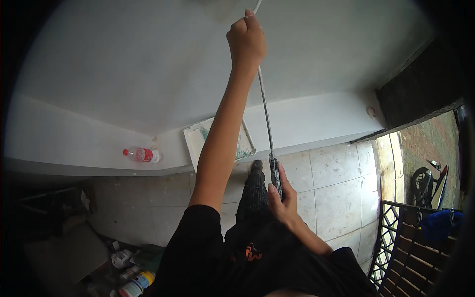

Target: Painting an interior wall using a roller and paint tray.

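Note:
A long thin pole, pale and smeared, slants from the top edge down to a dark, paint-spotted grip. High up, my left hand is wrapped round the pole in a fist, thumb along it. Lower down, my right hand holds the dark grip in front of my body. The pole's upper end lies beyond the picture, so what it carries is hidden. Behind my left forearm, a white tray with green and white paint smears rests on the ledge, partly covered by the arm.
On the white ledge along the wall lies a clear bottle with a red cap. Several containers, one a yellow and blue can, stand at lower left. A dark slatted gate and a motorbike are at right.

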